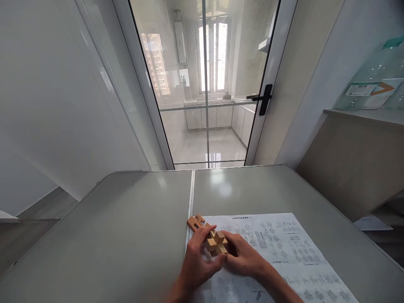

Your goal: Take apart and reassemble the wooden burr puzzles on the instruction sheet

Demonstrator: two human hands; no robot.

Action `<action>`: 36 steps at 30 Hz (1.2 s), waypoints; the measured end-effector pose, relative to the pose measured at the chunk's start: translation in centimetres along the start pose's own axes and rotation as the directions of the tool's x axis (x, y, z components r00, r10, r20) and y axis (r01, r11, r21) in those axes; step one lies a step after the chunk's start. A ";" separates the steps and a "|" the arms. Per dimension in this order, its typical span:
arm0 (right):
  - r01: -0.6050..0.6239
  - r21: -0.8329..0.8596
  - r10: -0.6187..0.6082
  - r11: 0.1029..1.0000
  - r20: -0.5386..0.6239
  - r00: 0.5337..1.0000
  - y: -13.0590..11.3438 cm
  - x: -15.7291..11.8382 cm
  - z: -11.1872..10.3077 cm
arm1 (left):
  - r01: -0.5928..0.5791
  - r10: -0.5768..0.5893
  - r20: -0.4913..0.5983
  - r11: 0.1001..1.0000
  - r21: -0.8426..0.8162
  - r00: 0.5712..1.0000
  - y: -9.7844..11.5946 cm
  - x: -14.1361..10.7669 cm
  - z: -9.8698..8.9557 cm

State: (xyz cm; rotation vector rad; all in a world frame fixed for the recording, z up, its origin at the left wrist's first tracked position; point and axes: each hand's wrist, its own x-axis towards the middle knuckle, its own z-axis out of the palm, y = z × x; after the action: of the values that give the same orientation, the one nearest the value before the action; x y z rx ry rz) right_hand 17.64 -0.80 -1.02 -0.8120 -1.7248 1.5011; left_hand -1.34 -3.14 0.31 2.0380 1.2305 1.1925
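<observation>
2 hands are gripping the wooden burr puzzle (217,244) over the printed sheet's (279,244) left side: left hand (198,257) and right hand (244,255) are pressing opposite sides, probably keeping interlocked bars together. Loose wooden pieces (194,223) are lying at the sheet's far-left corner.

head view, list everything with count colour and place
table: 1, grey, foreground
printed sheet: 1, white, table's right half
flat wooden pieces: count unclear, orange-brown, sheet's top-left corner
wooden puzzle: 1, tan, over sheet's left side
glass door: 1, grey-framed, beyond table
door handle: 1, black, door's right
window: 1, white, behind the glass
cabinets: several, white, behind the glass
shelf: 1, white, right
bottle: at least 1, clear, on shelf
left hand: 1, bare, puzzle's left
right hand: 1, bare, puzzle's right
</observation>
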 end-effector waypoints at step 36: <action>-0.065 0.288 0.111 0.955 -0.147 0.983 1.9 0.3 -0.5 | 0.214 -0.225 -0.006 0.934 -0.287 0.974 0.1 -0.1 0.0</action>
State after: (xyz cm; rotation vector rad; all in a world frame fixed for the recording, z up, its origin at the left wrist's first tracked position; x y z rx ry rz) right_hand 17.94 -0.03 -2.87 -0.8424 -1.3323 1.6463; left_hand -1.27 -3.25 0.33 1.6304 1.1910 1.2266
